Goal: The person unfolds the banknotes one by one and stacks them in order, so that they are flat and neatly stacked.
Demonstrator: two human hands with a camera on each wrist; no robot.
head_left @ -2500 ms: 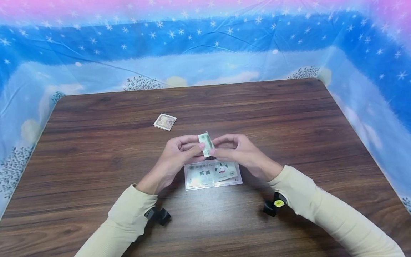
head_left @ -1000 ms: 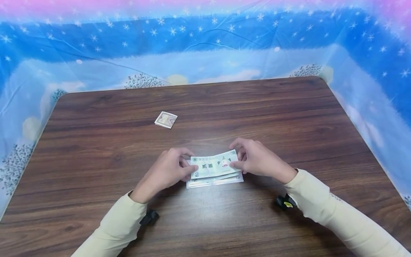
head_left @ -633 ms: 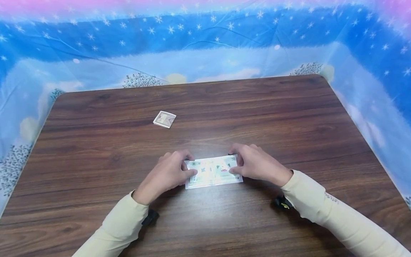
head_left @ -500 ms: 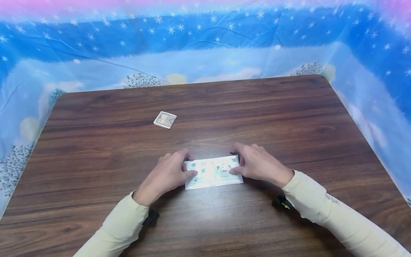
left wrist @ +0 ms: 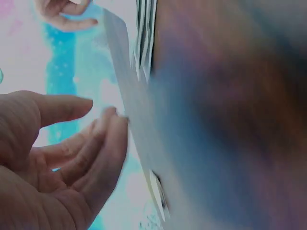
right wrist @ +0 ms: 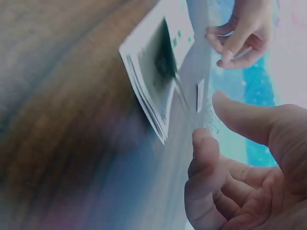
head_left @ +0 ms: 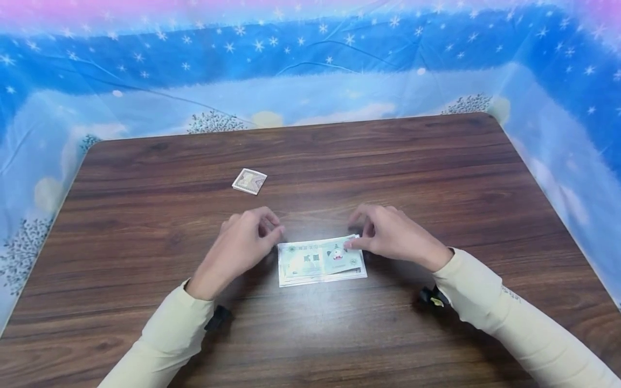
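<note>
A stack of pale green play banknotes with a cartoon face printed at its right end lies flat near the table's middle. My left hand hovers off the stack's left end, holding nothing; in the left wrist view a gap shows between thumb and fingers. At the right end, my right hand overlaps the notes' corner with its thumb in the head view. The right wrist view shows that hand apart from the notes, its thumb and loosely bent fingers around nothing. There the top note's near end rises off the rest.
Farther back, left of the stack, a folded brownish banknote lies on the dark wood table. A blue and pink patterned cloth hangs behind the table and along its sides.
The unfolded green note held by both hands was lowered onto the other notes and pressed flat. Both hands have since let go; the left has moved away left, the right slightly up.
</note>
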